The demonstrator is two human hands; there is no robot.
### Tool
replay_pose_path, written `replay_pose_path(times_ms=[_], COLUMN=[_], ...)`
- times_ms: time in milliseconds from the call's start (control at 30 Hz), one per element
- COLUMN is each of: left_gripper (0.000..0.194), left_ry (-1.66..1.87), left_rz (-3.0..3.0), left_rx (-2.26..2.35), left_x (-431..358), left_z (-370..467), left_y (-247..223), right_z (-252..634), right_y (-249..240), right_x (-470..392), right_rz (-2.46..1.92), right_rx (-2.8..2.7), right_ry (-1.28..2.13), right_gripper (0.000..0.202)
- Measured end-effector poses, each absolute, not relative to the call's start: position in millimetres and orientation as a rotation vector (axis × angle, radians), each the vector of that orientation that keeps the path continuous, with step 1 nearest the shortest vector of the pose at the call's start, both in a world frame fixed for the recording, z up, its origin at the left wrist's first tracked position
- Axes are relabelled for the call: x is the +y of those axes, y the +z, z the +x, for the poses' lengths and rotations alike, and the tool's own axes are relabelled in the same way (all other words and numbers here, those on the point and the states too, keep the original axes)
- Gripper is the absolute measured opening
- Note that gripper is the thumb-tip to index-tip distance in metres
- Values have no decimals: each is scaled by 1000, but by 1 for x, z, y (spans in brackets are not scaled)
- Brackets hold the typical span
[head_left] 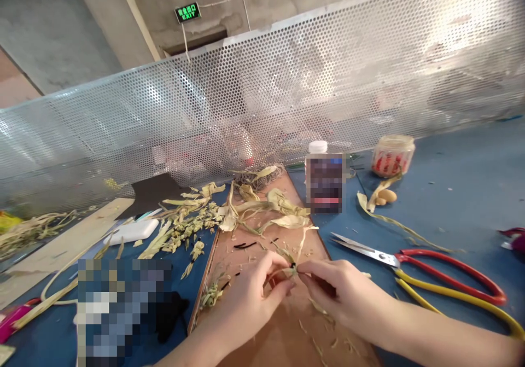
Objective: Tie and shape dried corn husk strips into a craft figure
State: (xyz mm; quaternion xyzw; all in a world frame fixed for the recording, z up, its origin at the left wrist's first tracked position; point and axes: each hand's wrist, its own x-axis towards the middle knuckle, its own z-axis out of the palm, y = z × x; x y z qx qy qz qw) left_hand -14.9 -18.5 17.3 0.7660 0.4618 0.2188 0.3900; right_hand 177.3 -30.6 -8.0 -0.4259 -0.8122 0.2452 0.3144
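Between your two hands, just above the brown board (283,323), you hold a thin dried leaf strip (289,270). Your left hand (250,296) pinches one end of it between thumb and forefinger, the other fingers curled underneath. Your right hand (340,293) pinches the other end the same way, its fingers pressed together on the strip.

The strip looks light, papery and limp, and probably brittle where it has dried. It would likely tear along its grain if pulled hard. Hold it close to the point you are working, with the fingertips flat on its broad face, not by the frayed tip.

More dried leaves (262,205) lie heaped at the far end of the board and spill onto the blue table (451,192) to the left. Scissors (414,266) with red and yellow handles lie just right of your right hand. Beyond them stand a white-capped bottle (324,184) and a small jar (392,155), before a perforated metal screen (262,99).
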Motion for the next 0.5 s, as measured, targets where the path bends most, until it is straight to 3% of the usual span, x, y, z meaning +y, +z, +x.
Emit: replay_pose_path(times_ms=[500], left_gripper=[24], left_ry=[513], left_rz=[1899], left_rx=[1179], left_x=[-23], left_z=[-8], left_y=[18], right_z=[177], right_y=[-4], right_x=[-34], right_rz=[-1065], right_rx=[-2090], right_ry=[744], right_gripper=[18])
